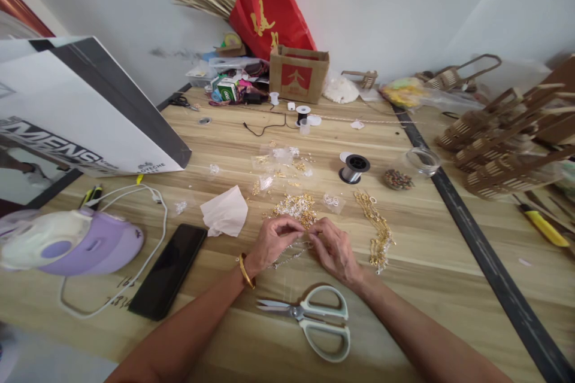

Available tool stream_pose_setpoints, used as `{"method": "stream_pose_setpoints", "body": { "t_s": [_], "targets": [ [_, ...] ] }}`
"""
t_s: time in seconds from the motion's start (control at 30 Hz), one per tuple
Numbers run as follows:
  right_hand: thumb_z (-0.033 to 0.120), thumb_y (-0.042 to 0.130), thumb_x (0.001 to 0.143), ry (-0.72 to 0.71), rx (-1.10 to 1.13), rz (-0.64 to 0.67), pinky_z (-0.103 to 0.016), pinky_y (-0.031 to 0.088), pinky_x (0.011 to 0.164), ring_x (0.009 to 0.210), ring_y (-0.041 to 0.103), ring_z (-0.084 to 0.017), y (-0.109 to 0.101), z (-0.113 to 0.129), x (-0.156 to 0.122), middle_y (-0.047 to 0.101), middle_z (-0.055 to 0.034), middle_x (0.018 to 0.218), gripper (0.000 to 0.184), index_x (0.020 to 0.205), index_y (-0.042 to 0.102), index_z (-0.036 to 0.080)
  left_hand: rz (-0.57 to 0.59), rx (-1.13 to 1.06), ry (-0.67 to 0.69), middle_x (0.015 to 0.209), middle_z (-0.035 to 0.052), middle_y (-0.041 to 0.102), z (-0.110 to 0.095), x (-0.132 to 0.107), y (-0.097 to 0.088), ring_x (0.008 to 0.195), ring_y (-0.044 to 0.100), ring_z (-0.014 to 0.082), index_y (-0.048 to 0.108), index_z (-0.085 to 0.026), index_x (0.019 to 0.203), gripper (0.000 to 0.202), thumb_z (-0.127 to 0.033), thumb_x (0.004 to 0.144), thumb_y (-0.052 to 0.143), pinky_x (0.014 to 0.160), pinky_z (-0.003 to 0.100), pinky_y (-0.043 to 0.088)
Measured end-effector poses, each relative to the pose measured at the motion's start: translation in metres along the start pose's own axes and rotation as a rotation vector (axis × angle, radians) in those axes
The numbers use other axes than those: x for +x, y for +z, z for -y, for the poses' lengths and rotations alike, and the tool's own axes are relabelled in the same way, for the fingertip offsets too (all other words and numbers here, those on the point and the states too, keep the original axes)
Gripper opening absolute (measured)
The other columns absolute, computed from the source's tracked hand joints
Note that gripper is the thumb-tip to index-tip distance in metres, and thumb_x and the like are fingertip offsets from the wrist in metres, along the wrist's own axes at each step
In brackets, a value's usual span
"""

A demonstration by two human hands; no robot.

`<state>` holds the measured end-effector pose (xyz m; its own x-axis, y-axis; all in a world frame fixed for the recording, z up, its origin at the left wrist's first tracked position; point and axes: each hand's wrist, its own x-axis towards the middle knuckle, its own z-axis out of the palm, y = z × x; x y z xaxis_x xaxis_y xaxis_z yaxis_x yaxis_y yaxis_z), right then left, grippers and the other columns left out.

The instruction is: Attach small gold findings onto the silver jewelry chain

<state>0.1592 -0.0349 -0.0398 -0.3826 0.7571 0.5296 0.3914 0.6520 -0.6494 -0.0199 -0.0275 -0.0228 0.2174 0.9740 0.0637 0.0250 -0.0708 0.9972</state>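
Note:
My left hand, with a gold bangle at the wrist, and my right hand meet over the wooden table, fingertips pinched together on a thin beaded strand that trails down between them. Just beyond the fingers lies a heap of small gold and silver clasps. A row of finished gold chains lies to the right of my right hand. White-handled scissors rest on the table just below both hands.
A black phone, a crumpled tissue and a purple device with a white cable lie left. A spool of clear thread, a bead dish and a glass jar sit further back. Woven baskets fill the right.

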Motion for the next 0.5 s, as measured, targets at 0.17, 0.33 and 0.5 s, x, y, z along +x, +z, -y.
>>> {"method": "stream_pose_setpoints", "body": {
  "t_s": [0.17, 0.33, 0.5],
  "targets": [
    [0.017, 0.047, 0.093, 0.005, -0.009, 0.005, -0.030, 0.049, 0.067, 0.075, 0.057, -0.017, 0.0000, -0.0007, -0.0019, 0.058, -0.0043, 0.082, 0.008, 0.095, 0.054, 0.022, -0.002, 0.015, -0.030, 0.075, 0.0064, 0.069, 0.0022, 0.0002, -0.0007, 0.071, 0.062, 0.0157, 0.071, -0.013, 0.074, 0.013, -0.026, 0.071, 0.074, 0.068, 0.026, 0.048],
    [0.018, 0.047, 0.093, -0.004, -0.015, -0.013, -0.030, 0.049, 0.065, 0.074, 0.057, -0.017, 0.0001, -0.0009, -0.0019, 0.058, -0.0041, 0.082, 0.009, 0.094, 0.054, 0.022, -0.003, 0.023, -0.040, 0.075, 0.0063, 0.070, 0.0010, 0.0006, -0.0007, 0.071, 0.062, 0.0156, 0.072, -0.013, 0.073, 0.012, -0.025, 0.071, 0.074, 0.068, 0.025, 0.048],
    [0.018, 0.047, 0.093, -0.001, -0.010, -0.017, -0.030, 0.049, 0.065, 0.075, 0.058, -0.017, 0.0003, -0.0006, -0.0018, 0.059, -0.0043, 0.082, 0.008, 0.095, 0.054, 0.022, -0.008, 0.028, -0.053, 0.073, 0.0062, 0.069, -0.0007, 0.0006, 0.0001, 0.069, 0.062, 0.0155, 0.072, -0.013, 0.072, 0.016, -0.028, 0.070, 0.074, 0.066, 0.025, 0.048]
  ]
}}
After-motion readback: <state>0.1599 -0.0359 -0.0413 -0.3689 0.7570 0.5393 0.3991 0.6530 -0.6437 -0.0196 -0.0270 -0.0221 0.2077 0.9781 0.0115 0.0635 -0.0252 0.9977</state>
